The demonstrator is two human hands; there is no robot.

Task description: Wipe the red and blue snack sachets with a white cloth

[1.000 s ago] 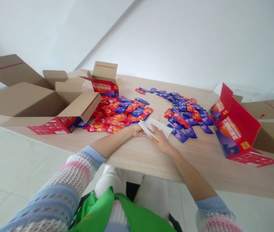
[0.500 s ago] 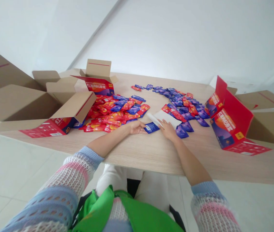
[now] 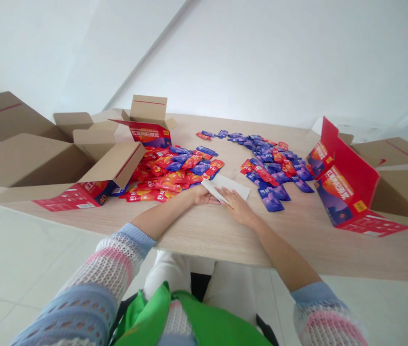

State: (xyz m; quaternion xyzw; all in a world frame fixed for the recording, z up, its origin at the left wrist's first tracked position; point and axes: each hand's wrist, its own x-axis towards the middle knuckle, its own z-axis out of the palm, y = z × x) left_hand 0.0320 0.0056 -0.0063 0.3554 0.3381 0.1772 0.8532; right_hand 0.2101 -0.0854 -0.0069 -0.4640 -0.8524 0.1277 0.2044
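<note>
Paper (image 3: 234,185): on the tabletop (image 3: 197,226), between packet piles (image 3: 170,185); long folded strip (image 3: 212,189) slants far left to near right.
Left hand (image 3: 204,195): touches strip; can't tell if fingers grip.
Right hand (image 3: 237,206): fingers stretched over paper.

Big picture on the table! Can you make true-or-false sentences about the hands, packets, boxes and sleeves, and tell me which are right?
1. The right pile of packets has red and purple ones. True.
2. The left hand is under the table. False: it is by the edge of the white sheet.
3. The right hand lies on the white sheet. True.
4. The big left box is shut. False: it is open.
5. The sleeves are plain black. False: they have blue, white and pink stripes.
</note>
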